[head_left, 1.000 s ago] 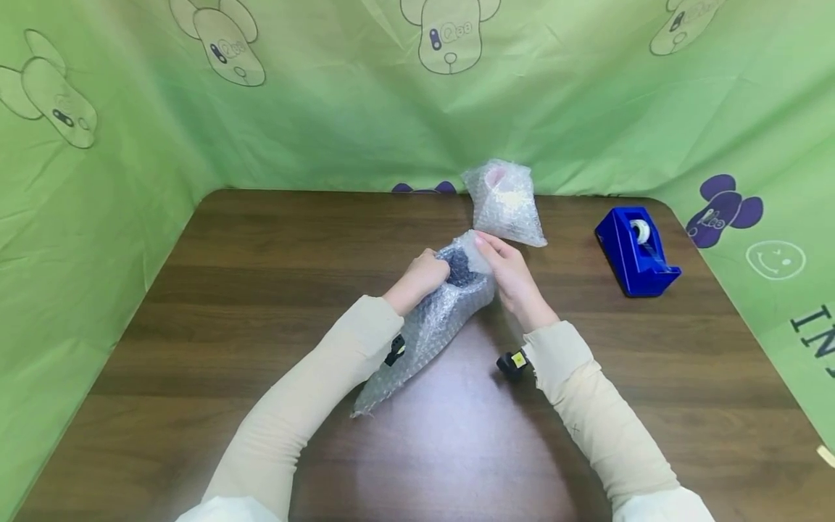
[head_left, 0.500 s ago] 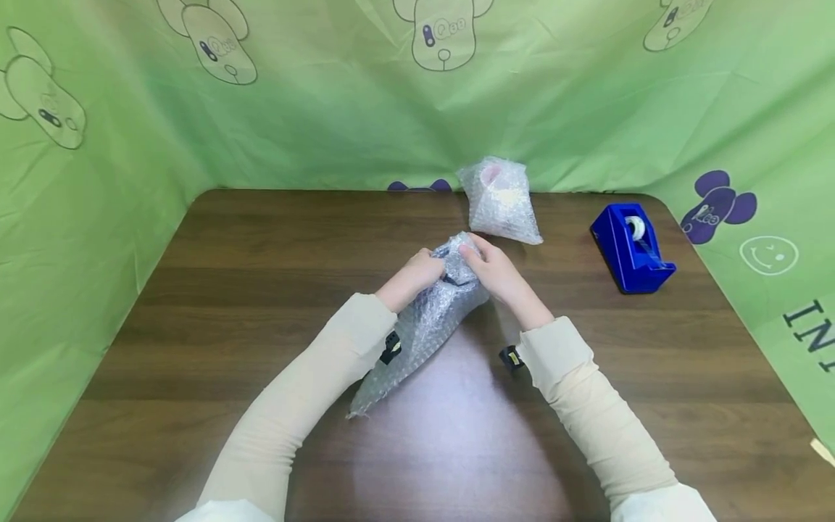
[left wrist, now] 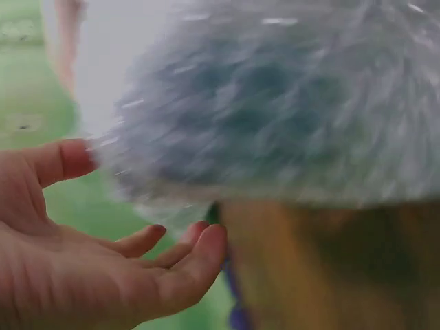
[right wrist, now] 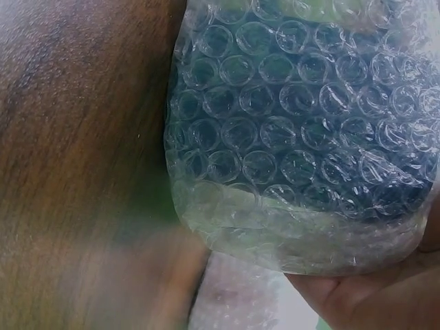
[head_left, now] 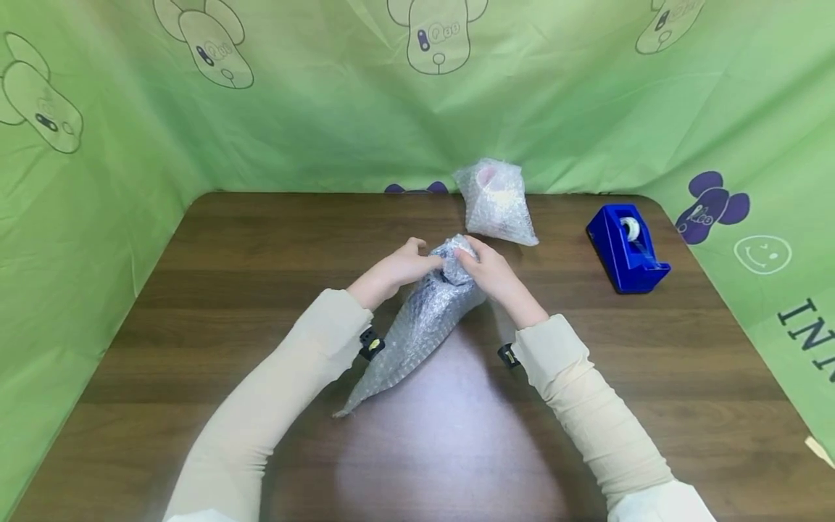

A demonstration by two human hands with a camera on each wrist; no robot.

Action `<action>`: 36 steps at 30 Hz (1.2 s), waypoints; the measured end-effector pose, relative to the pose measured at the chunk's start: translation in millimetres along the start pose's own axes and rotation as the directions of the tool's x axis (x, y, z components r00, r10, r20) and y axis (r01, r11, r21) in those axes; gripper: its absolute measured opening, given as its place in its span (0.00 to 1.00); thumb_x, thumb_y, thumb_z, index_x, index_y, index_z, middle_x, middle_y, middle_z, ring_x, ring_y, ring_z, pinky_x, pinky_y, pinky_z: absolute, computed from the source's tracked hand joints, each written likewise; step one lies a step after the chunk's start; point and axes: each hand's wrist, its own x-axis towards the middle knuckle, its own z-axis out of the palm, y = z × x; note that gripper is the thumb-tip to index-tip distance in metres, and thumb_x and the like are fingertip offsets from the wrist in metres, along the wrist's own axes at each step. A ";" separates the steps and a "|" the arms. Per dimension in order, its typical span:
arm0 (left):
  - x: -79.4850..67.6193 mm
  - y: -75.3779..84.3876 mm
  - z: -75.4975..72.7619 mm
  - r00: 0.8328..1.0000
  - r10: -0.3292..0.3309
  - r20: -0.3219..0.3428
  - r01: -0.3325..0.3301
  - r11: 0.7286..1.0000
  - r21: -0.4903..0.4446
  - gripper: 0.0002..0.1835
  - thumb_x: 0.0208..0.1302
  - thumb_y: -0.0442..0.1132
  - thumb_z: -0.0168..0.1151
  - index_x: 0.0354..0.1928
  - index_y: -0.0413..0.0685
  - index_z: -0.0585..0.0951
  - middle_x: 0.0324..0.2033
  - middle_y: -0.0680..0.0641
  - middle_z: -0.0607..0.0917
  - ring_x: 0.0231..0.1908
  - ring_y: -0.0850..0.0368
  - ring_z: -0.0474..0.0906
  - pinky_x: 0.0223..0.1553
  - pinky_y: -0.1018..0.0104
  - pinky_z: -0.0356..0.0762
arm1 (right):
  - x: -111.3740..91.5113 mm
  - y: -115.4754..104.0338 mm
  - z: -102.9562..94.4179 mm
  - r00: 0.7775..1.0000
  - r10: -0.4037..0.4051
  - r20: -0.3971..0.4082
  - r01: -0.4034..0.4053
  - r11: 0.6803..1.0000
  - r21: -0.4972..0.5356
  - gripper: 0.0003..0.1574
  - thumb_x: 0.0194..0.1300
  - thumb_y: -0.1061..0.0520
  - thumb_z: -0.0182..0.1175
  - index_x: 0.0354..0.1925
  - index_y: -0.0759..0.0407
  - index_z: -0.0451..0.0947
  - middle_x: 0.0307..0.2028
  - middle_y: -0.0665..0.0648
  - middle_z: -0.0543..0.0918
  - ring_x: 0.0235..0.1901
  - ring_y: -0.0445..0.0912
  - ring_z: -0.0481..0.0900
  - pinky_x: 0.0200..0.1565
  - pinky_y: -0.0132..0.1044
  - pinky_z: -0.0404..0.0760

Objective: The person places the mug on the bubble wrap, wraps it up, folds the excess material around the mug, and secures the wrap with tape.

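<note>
A sheet of bubble wrap (head_left: 427, 319) is folded around a dark bluish item, most of which the layers hide. In the right wrist view the dark colour shows through the clear bubbles (right wrist: 275, 130). My right hand (head_left: 492, 274) holds the folded-over end of the wrap between thumb and fingers. On the other side, my left hand (head_left: 398, 267) has its fingers spread and relaxed, with the thumb tip at the wrap's edge. The left wrist view shows one fingertip against the wrap (left wrist: 240, 103) and the other fingers loosely bent below it.
A second bubble-wrapped bundle (head_left: 499, 206), with something pinkish inside, stands behind my right hand. To the right is a blue tape dispenser (head_left: 629, 250) with a roll of tape. A green printed cloth (head_left: 313, 123) borders the brown wooden table (head_left: 215, 290).
The open end of the wrap has been folded over by my right hand. My left hand has let its fingers spread and drawn back slightly to the left.
</note>
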 end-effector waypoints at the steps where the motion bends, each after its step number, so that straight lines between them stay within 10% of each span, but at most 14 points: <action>1: -5.5 1.0 -3.5 1.000 0.018 -0.006 -0.018 0.999 0.030 0.36 0.66 0.44 0.51 0.72 0.42 0.51 0.69 0.37 0.62 0.68 0.46 0.62 0.68 0.54 0.62 | 0.0 -0.2 0.2 1.000 -0.005 -0.001 0.005 1.000 -0.002 0.35 0.75 0.49 0.42 0.72 0.66 0.52 0.70 0.68 0.61 0.70 0.61 0.58 0.71 0.52 0.55; 5: -33.2 -3.3 -20.8 0.981 0.191 -0.033 -0.175 0.948 0.265 0.31 0.67 0.41 0.50 0.70 0.44 0.59 0.65 0.36 0.69 0.65 0.44 0.67 0.65 0.52 0.66 | -0.7 -0.9 0.4 1.000 -0.014 -0.006 0.014 1.000 0.003 0.35 0.75 0.50 0.42 0.72 0.66 0.52 0.70 0.68 0.61 0.70 0.61 0.57 0.72 0.52 0.55; 7: -49.7 -13.8 -29.5 0.937 0.349 -0.029 -0.296 0.835 0.465 0.26 0.66 0.38 0.51 0.67 0.45 0.66 0.61 0.37 0.74 0.61 0.44 0.72 0.62 0.51 0.70 | -0.7 -1.2 1.2 1.000 -0.012 -0.006 0.012 1.000 0.003 0.35 0.75 0.50 0.42 0.72 0.66 0.52 0.70 0.68 0.60 0.70 0.61 0.57 0.72 0.51 0.54; 9: -65.3 -30.1 -37.1 0.838 0.546 0.025 -0.411 0.600 0.687 0.22 0.64 0.32 0.53 0.61 0.45 0.72 0.56 0.39 0.79 0.56 0.44 0.76 0.58 0.51 0.73 | -0.7 -1.7 2.0 1.000 -0.009 0.000 0.009 1.000 0.006 0.35 0.75 0.49 0.42 0.72 0.65 0.52 0.70 0.68 0.60 0.71 0.61 0.57 0.72 0.51 0.54; 13: -85.8 -73.4 -48.1 0.531 0.798 0.284 -0.387 -0.070 0.919 0.23 0.54 0.26 0.64 0.53 0.46 0.79 0.46 0.45 0.83 0.47 0.49 0.80 0.52 0.57 0.77 | -1.1 -2.2 2.6 1.000 -0.002 0.009 0.002 1.000 0.006 0.36 0.75 0.49 0.42 0.72 0.66 0.51 0.71 0.68 0.59 0.71 0.61 0.55 0.72 0.51 0.53; 15: -89.7 -93.5 -51.5 0.441 0.800 0.407 -0.324 -0.281 0.904 0.25 0.50 0.26 0.67 0.54 0.47 0.78 0.45 0.47 0.83 0.46 0.53 0.79 0.50 0.61 0.76 | -1.5 -2.5 2.2 1.000 -0.002 0.005 0.002 1.000 0.002 0.36 0.75 0.49 0.42 0.72 0.66 0.51 0.71 0.68 0.59 0.71 0.61 0.55 0.72 0.52 0.53; 17: -91.2 -109.8 -52.8 0.422 0.771 0.478 -0.292 -0.384 0.876 0.28 0.49 0.29 0.69 0.56 0.48 0.77 0.47 0.49 0.82 0.46 0.55 0.78 0.50 0.64 0.75 | -1.8 -2.5 1.4 1.000 0.004 0.002 -0.004 1.000 0.004 0.36 0.75 0.49 0.43 0.72 0.66 0.51 0.71 0.68 0.58 0.71 0.61 0.55 0.72 0.51 0.53; 21: -90.0 -128.2 -50.3 0.451 0.706 0.546 -0.271 -0.475 0.837 0.32 0.52 0.33 0.69 0.61 0.51 0.72 0.54 0.53 0.81 0.50 0.58 0.78 0.51 0.66 0.75 | -2.0 -1.8 0.8 1.000 0.015 0.003 -0.015 1.000 0.006 0.37 0.75 0.48 0.42 0.73 0.65 0.49 0.72 0.67 0.57 0.72 0.61 0.54 0.72 0.52 0.53; 26: -79.1 -139.6 -40.9 0.443 0.670 0.595 -0.308 -0.510 0.803 0.30 0.55 0.36 0.66 0.62 0.52 0.71 0.57 0.54 0.79 0.52 0.60 0.77 0.51 0.67 0.74 | -1.6 -0.6 0.9 1.000 0.020 -0.003 -0.020 1.000 0.010 0.36 0.75 0.48 0.42 0.73 0.64 0.50 0.71 0.67 0.58 0.72 0.61 0.54 0.72 0.52 0.53; 32: -71.3 -149.1 -33.5 0.407 0.692 0.596 -0.347 -0.486 0.802 0.29 0.57 0.41 0.67 0.61 0.50 0.72 0.57 0.54 0.79 0.53 0.61 0.77 0.51 0.69 0.75 | -2.1 -0.9 1.3 1.000 0.017 -0.007 -0.016 1.000 0.023 0.36 0.75 0.48 0.42 0.73 0.65 0.50 0.71 0.67 0.58 0.71 0.61 0.55 0.72 0.52 0.53; 36: -69.2 -152.9 -33.1 0.422 0.714 0.559 -0.397 -0.408 0.822 0.29 0.58 0.40 0.66 0.63 0.51 0.70 0.58 0.54 0.78 0.54 0.61 0.77 0.52 0.68 0.75 | -2.6 -1.1 1.4 1.000 0.011 -0.008 -0.011 1.000 0.021 0.36 0.75 0.49 0.42 0.72 0.65 0.50 0.71 0.67 0.58 0.72 0.61 0.54 0.72 0.52 0.53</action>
